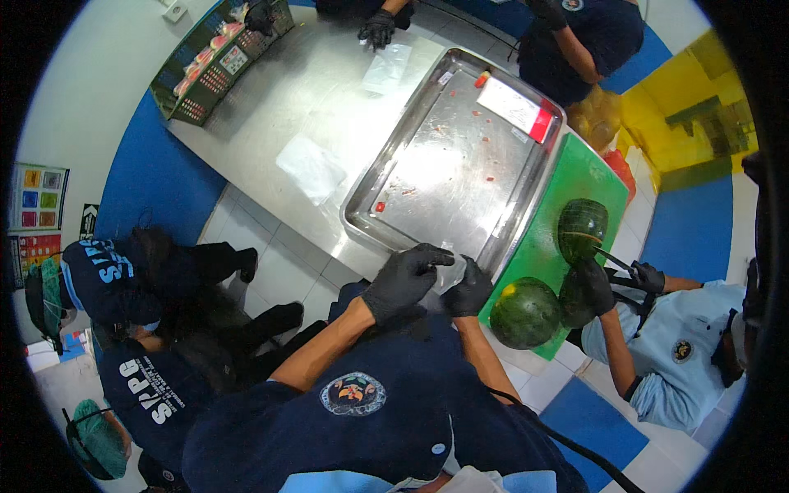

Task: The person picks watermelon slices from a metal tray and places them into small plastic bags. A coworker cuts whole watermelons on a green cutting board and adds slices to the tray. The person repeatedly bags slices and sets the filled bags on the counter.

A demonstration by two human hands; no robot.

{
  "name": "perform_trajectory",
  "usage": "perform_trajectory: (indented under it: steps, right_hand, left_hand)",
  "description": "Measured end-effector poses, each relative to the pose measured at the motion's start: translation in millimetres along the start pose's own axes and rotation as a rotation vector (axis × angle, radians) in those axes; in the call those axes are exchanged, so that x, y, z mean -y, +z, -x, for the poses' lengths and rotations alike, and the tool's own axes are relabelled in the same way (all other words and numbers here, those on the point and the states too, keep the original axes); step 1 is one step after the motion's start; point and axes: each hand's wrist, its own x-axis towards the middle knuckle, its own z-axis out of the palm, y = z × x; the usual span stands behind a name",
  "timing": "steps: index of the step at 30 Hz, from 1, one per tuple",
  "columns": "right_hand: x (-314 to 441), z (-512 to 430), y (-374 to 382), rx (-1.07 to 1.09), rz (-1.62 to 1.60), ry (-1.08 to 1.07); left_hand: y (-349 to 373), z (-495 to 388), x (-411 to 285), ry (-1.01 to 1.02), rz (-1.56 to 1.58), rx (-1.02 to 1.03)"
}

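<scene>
Both of my hands wear black gloves and are raised close together at the near edge of a large steel tray (pixel 431 166). Between them is a small clear plastic bag (pixel 450 271). My left hand (pixel 404 280) pinches it from the left, and my right hand (pixel 468 289) grips its right side. A few small red fruit pieces lie scattered in the tray, one red cube (pixel 380 207) near its left corner. A white and red box (pixel 515 110) lies at the tray's far right.
On a green cutting board (pixel 592 166) are a whole watermelon (pixel 526 313) and others that a co-worker (pixel 666 351) handles with a knife (pixel 613 257). Plastic bags (pixel 311 167) lie on the steel table (pixel 265 111). A green crate (pixel 216 68) of packed fruit stands far left. Other people stand around.
</scene>
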Motion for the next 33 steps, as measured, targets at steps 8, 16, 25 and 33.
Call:
perform_trajectory:
  steps: [8, 16, 25, 33]
  right_hand:
    - [5.0, -2.4, -10.1, 0.048, -0.044, 0.057]
    - [1.2, -95.4, -16.4, -0.022, -0.364, 0.297]
    - [-98.3, -350.5, 43.5, -0.166, 0.041, 0.041]
    - [-133.9, -412.9, 82.0, 0.179, 0.313, 0.241]
  left_hand:
    - [8.4, 12.4, -11.1, -0.084, 0.103, -0.083]
    - [-8.1, 28.1, -13.5, -0.168, 0.188, -0.210]
    - [-71.0, -1.6, 6.6, -0.185, 0.183, -0.165]
    - [-131.5, -43.9, 26.8, -0.123, 0.095, -0.101]
